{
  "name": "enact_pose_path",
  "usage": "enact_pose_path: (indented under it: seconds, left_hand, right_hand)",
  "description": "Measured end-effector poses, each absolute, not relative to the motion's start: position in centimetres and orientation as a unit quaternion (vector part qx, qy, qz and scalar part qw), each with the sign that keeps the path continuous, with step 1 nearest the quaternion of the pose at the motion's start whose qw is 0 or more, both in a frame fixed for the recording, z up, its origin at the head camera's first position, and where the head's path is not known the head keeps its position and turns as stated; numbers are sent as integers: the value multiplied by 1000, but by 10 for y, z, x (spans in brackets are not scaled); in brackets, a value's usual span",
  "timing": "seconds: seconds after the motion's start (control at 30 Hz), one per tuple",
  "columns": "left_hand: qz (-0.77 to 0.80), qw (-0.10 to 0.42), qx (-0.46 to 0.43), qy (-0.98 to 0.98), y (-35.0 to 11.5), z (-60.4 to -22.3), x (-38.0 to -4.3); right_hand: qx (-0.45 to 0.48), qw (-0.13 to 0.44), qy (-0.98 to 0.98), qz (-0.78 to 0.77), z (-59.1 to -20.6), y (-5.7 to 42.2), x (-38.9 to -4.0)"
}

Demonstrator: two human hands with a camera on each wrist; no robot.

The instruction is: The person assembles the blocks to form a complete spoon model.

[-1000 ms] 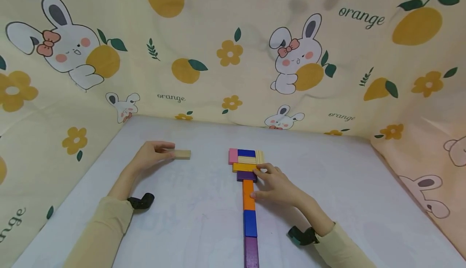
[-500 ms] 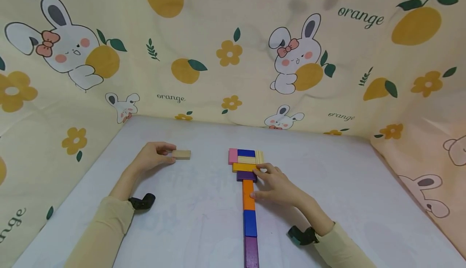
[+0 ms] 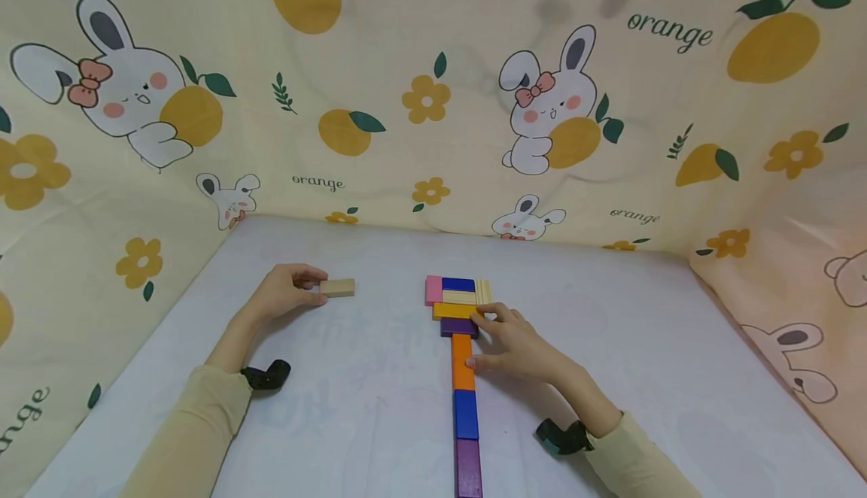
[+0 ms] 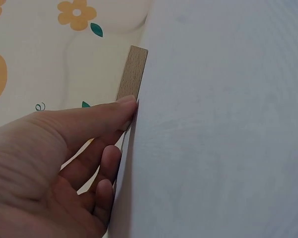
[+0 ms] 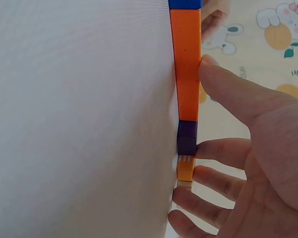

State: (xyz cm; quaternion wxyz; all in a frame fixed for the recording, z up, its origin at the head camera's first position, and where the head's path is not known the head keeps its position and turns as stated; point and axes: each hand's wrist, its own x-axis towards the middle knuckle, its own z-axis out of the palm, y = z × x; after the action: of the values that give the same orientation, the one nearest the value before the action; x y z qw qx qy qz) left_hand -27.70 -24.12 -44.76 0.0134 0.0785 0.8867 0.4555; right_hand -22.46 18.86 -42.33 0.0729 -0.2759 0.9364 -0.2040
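Observation:
A plain wooden block (image 3: 337,287) lies on the white surface at the left in the head view. My left hand (image 3: 290,287) pinches its left end; in the left wrist view the thumb presses the plain block's (image 4: 132,72) near end. My right hand (image 3: 518,344) rests along a line of coloured blocks. Its thumb touches the orange block (image 3: 462,362), and its spread fingers lie by the purple block (image 3: 458,326) and the yellow block (image 3: 452,311). The right wrist view shows the thumb against the orange block (image 5: 186,64), with fingertips beside the purple and yellow ones.
A pink block (image 3: 433,290), a blue block (image 3: 457,284) and plain blocks (image 3: 458,297) form the row's far end. Another blue block (image 3: 465,414) and a longer purple block (image 3: 467,468) continue it nearer. A patterned cloth (image 3: 379,69) stands behind the white surface (image 3: 352,408).
My left hand has shifted slightly left along the plain block, leaving more of its left part uncovered. The right hand and the row have stayed in place.

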Motion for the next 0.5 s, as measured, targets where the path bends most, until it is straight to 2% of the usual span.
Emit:
enact_pose_path:
  seconds: [0.5]
  left_hand:
    - [449,-5,81,890,-242,-446,-276]
  right_hand:
    - [-274,73,937,-206,-424,188,-225]
